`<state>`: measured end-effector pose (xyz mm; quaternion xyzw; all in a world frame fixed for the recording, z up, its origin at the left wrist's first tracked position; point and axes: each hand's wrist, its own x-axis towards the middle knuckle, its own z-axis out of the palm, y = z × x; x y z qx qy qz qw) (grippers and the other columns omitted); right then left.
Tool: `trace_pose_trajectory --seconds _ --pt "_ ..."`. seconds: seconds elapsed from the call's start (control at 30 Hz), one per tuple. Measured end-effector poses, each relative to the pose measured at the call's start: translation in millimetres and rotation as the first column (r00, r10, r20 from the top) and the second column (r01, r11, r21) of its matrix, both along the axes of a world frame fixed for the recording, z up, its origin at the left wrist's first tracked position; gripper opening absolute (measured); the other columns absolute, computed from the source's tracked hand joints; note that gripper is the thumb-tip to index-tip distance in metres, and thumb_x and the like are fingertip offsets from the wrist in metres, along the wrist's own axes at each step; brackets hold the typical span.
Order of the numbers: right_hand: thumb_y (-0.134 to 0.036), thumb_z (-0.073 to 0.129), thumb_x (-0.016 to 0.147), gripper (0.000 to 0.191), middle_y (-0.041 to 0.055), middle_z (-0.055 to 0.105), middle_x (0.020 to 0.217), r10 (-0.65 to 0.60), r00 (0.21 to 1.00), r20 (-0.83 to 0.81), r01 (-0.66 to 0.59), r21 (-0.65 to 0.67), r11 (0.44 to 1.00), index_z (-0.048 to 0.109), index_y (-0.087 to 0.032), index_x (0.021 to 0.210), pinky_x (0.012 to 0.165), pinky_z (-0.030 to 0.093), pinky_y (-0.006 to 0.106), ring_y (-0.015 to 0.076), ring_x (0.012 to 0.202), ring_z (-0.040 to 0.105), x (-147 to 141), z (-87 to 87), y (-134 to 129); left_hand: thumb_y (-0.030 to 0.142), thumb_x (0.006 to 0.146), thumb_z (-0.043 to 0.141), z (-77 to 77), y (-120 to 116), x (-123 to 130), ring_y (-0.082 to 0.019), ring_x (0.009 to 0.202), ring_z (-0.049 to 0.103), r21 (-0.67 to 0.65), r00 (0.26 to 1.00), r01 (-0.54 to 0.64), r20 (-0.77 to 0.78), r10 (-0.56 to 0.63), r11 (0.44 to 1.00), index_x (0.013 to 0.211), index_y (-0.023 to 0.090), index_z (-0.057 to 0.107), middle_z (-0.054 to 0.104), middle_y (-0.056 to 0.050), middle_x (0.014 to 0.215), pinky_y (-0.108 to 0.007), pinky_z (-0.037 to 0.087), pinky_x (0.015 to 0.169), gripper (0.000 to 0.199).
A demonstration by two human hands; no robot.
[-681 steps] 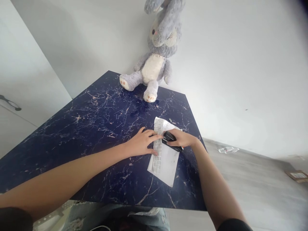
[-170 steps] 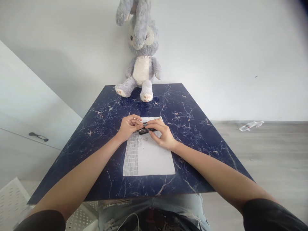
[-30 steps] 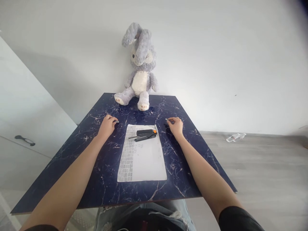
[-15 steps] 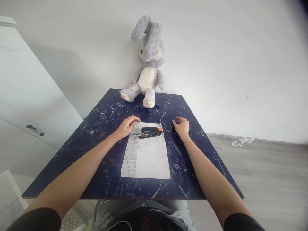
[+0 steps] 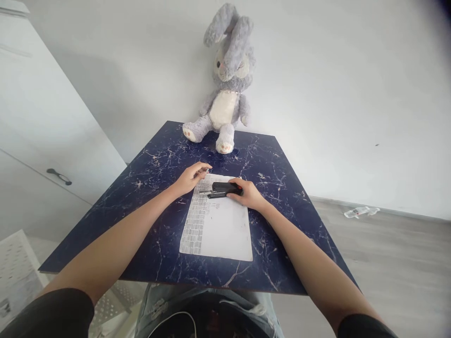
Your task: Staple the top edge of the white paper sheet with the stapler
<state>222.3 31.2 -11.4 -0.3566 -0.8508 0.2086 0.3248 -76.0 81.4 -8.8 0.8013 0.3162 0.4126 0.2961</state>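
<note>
A black stapler (image 5: 220,188) with an orange spot lies across the upper part of a sheet of paper (image 5: 225,234), its metal tray jutting out to the left. My right hand (image 5: 248,193) grips its right end, thumb below and fingers above. At the paper's top left corner, my left hand (image 5: 193,178) pinches a small grey piece (image 5: 207,170), possibly a strip of staples; it is too small to be sure. Another small silvery bit (image 5: 261,175) lies on the table beyond my right hand. Dense printed or drawn marks cover the paper's left side.
A grey plush rabbit (image 5: 225,108) sits at the far end of the dark blue marbled table (image 5: 148,234), against the wall. On the left stands a white cabinet (image 5: 42,126) with a dark handle. A clear plastic item (image 5: 361,212) lies on the floor at right.
My right hand has moved left from the bare table onto the stapler and closed round it. A small silvery bit now lies near where that hand was. The view has shifted slightly.
</note>
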Motion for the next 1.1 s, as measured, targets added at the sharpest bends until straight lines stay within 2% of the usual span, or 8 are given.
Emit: trace_pose_trajectory --seconds 0.13,0.33,0.43,0.53,0.67,0.83,1.0,1.1 --pt "-0.04 0.077 0.087 0.031 0.0046 0.075 0.097 -0.114 0.991 -0.07 0.114 0.0 0.994 0.07 -0.022 0.111 0.078 0.053 0.034 0.0207 0.08 0.066 3.4 -1.8 -0.1 0.043 0.102 0.061 0.1 -2.5 -0.9 -0.016 0.08 0.068 -0.072 1.0 0.009 0.009 -0.009 0.997 0.127 0.021 0.065 0.072 -0.006 0.102 -0.03 0.056 0.078 0.033" --pt "-0.038 0.079 0.084 0.031 0.0041 0.075 0.097 -0.253 0.953 -0.164 0.251 -0.034 0.967 0.071 -0.021 0.109 0.08 0.053 0.034 0.0219 0.084 0.067 6.3 -1.6 2.0 0.036 0.095 0.069 10.4 -10.1 -1.9 -0.019 0.09 0.071 -0.006 1.0 0.016 -0.017 -0.016 1.0 0.108 0.019 0.07 0.076 -0.008 0.102 -0.033 0.055 0.086 0.021" --pt "-0.038 0.08 0.082 0.032 0.0038 0.075 0.095 -0.254 0.957 -0.142 0.249 -0.052 0.967 0.072 -0.022 0.108 0.08 0.053 0.034 0.0221 0.082 0.067 6.5 -2.8 4.2 0.031 0.092 0.071 15.2 -12.9 -1.3 -0.021 0.095 0.072 0.03 0.999 0.01 -0.05 -0.008 1.0 0.1 0.019 0.071 0.079 -0.007 0.104 -0.036 0.054 0.091 0.014" --pt "-0.037 0.079 0.082 0.031 0.0033 0.074 0.093 -0.227 0.968 -0.11 0.219 -0.081 0.972 0.071 -0.022 0.108 0.079 0.053 0.034 0.0215 0.08 0.066 5.4 -2.6 5.1 0.029 0.088 0.073 17.3 -14.7 0.1 -0.022 0.097 0.074 0.001 0.993 0.041 -0.11 -0.04 0.999 0.094 0.02 0.07 0.08 -0.006 0.103 -0.037 0.053 0.096 0.011" --pt "-0.038 0.078 0.082 0.031 0.003 0.074 0.093 -0.219 0.971 -0.1 0.21 -0.094 0.973 0.07 -0.022 0.108 0.079 0.053 0.034 0.0213 0.081 0.066 4.2 -1.1 4.8 0.028 0.084 0.075 16.2 -15.2 1.8 -0.022 0.099 0.076 -0.002 0.982 0.072 -0.177 -0.071 0.997 0.095 0.02 0.073 0.081 -0.005 0.104 -0.036 0.054 0.096 0.013" --pt "-0.037 0.077 0.083 0.031 0.0033 0.074 0.096 -0.206 0.975 -0.086 0.198 -0.093 0.976 0.069 -0.022 0.109 0.08 0.052 0.034 0.0217 0.082 0.067 4.9 -0.6 4.7 0.031 0.082 0.08 11.3 -11.8 1.5 -0.023 0.1 0.077 -0.031 0.984 0.036 -0.175 -0.041 0.999 0.101 0.021 0.074 0.081 -0.005 0.103 -0.036 0.056 0.097 0.023" --pt "-0.037 0.077 0.083 0.033 0.0034 0.074 0.096 -0.201 0.976 -0.089 0.192 -0.095 0.977 0.068 -0.022 0.111 0.08 0.053 0.034 0.0224 0.083 0.067 4.9 -1.0 4.8 0.033 0.083 0.08 10.8 -10.5 2.1 -0.024 0.096 0.077 0.002 0.985 0.04 -0.17 -0.039 0.999 0.091 0.023 0.081 0.082 -0.005 0.1 -0.038 0.057 0.095 0.013" --pt "-0.037 0.077 0.083 0.032 0.003 0.074 0.095 -0.201 0.976 -0.084 0.193 -0.092 0.977 0.068 -0.022 0.11 0.08 0.052 0.034 0.0218 0.082 0.067 5.0 -1.5 4.9 0.033 0.082 0.082 11.5 -10.9 1.9 -0.025 0.096 0.077 -0.018 0.988 0.028 -0.148 -0.03 0.999 0.091 0.024 0.083 0.083 -0.005 0.101 -0.04 0.057 0.096 0.013"
